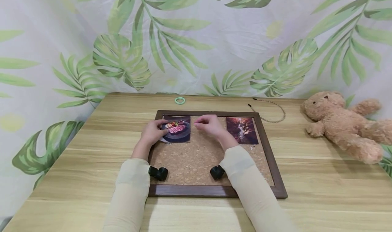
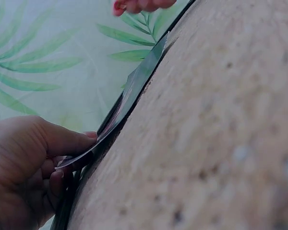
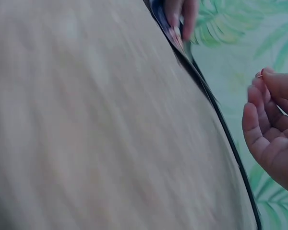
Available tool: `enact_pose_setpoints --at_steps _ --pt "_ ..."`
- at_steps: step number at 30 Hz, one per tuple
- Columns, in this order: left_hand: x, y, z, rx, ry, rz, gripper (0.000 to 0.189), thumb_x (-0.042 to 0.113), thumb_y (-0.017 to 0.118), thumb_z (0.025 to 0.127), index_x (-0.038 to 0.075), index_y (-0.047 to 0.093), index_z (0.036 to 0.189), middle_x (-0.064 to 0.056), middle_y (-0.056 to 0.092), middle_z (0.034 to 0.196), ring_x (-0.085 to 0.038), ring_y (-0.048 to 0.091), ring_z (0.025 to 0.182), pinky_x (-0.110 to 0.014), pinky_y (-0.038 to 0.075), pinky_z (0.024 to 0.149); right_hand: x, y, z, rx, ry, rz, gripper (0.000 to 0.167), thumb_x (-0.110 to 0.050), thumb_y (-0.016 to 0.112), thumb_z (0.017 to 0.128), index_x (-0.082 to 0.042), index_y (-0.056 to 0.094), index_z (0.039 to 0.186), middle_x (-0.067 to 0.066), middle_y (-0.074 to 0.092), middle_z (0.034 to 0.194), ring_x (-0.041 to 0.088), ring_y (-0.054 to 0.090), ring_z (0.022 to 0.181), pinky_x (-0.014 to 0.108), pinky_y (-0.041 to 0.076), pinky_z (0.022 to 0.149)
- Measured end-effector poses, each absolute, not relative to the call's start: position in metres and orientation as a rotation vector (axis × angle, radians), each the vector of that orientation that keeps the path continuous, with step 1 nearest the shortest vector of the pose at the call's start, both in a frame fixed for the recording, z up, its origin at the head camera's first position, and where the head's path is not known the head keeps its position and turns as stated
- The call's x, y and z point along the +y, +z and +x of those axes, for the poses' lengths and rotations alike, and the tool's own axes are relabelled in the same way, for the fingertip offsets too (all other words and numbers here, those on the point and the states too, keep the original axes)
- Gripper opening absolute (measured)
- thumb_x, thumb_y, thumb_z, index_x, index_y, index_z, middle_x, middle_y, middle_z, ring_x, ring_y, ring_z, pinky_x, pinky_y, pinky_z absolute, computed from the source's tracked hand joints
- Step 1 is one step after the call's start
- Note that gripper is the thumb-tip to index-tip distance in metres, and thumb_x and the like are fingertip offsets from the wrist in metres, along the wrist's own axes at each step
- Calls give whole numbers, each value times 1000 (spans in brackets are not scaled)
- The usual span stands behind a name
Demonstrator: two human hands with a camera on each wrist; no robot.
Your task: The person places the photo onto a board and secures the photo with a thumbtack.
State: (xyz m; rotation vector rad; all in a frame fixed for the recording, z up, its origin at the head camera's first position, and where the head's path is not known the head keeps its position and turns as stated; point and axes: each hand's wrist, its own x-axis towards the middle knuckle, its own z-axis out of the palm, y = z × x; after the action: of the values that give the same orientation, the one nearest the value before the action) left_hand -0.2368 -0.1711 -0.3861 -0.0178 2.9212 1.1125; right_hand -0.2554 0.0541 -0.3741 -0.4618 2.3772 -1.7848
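Observation:
A cork board (image 1: 196,160) in a dark brown frame lies on the table. My left hand (image 1: 153,133) pinches the left edge of a photo print of sliced meat on a plate (image 1: 179,131), at the board's upper left. In the left wrist view, the print (image 2: 134,91) bends up off the cork where the thumb (image 2: 72,141) presses it. My right hand (image 1: 211,125), just right of this print, pinches a tiny pin (image 3: 260,74) with a reddish tint between thumb and forefinger. At the upper right of the board lies a second print, a reddish waterfall scene (image 1: 242,130).
A light green ring (image 1: 179,100) lies behind the board. At the back right, a thin braided cord (image 1: 283,111) with dark ends curves over the table (image 1: 92,150). A plush bear (image 1: 343,123) lies at the right. A leaf-patterned curtain (image 1: 190,38) hangs behind the table.

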Motion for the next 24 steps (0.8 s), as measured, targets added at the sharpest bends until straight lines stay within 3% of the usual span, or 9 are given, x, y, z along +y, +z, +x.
enact_pose_setpoints --at_steps 10,16,20,24 --pt "-171 -386 -237 2966 992 7 44 21 61 79 5 51 120 -9 47 76 -23 41 68 -31 30 59 30 -392 -249 2317 -1718 -492 11 -1 64 76 6 64 85 5 60 77 8 48 66 19 40 59" --pt "-171 -385 -235 3019 917 42 49 24 62 78 4 50 121 -6 42 67 -21 38 60 -30 27 54 30 -389 -240 2327 -1763 -461 13 0 61 78 8 63 88 12 60 88 10 50 73 20 39 62" --pt "-172 -384 -234 3065 807 83 49 27 62 78 3 52 119 -8 48 69 -23 44 64 -34 33 55 28 -396 -241 2328 -1797 -429 12 0 61 78 7 63 88 12 59 91 10 52 76 20 41 64" --pt "-168 -384 -234 3139 634 150 45 29 60 80 2 55 116 -17 53 86 -30 50 79 -42 39 65 28 -395 -240 2344 -1799 -413 13 0 61 78 7 63 88 13 58 92 10 51 75 19 40 61"
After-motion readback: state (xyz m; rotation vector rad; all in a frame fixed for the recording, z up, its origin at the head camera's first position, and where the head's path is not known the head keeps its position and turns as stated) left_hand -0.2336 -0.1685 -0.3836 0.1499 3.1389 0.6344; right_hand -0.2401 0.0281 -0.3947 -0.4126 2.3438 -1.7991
